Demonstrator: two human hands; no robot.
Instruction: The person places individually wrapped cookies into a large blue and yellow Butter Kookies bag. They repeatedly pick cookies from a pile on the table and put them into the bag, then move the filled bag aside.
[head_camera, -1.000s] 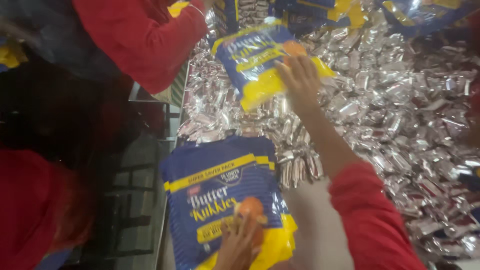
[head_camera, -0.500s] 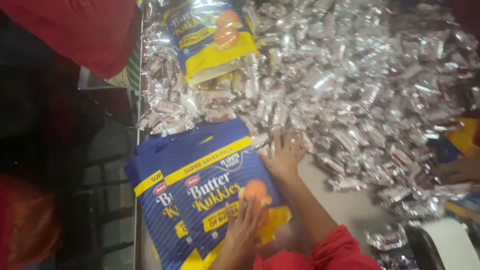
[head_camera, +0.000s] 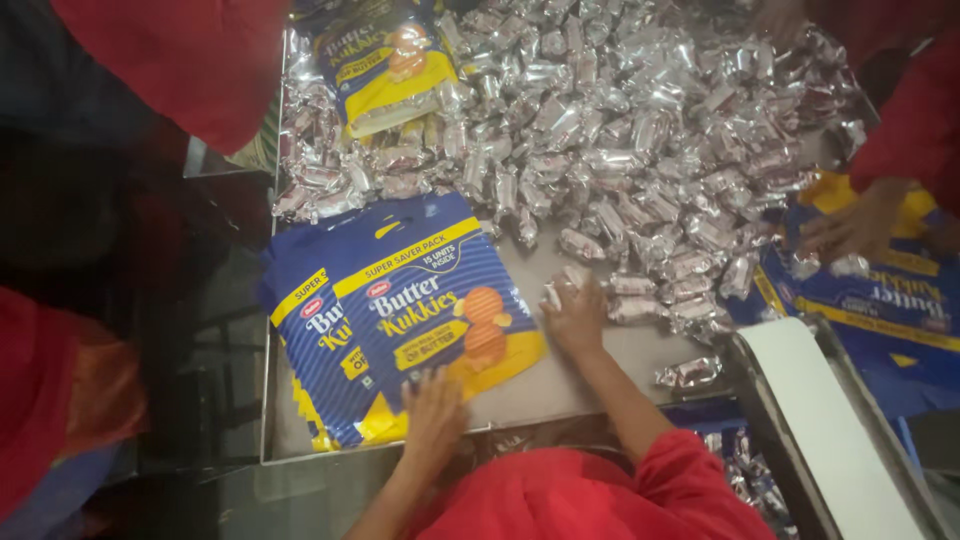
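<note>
Your left hand (head_camera: 432, 408) lies flat and open on the top bag (head_camera: 432, 312) near the surface's (head_camera: 590, 365) front-left corner. Your right hand (head_camera: 575, 312) curls over a packet (head_camera: 556, 292), grip unclear. By the look of it, packing has barely begun: the packet pile (head_camera: 620, 130) is large.

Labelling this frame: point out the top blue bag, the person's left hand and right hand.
top blue bag (head_camera: 430, 300), head view, printed front.
left hand (head_camera: 432, 408), head view, back.
right hand (head_camera: 577, 313), head view, back.

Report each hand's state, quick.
Left hand: open, fingers spread flat on the blue and yellow biscuit bag.
Right hand: curled over a small silver packet.
</note>
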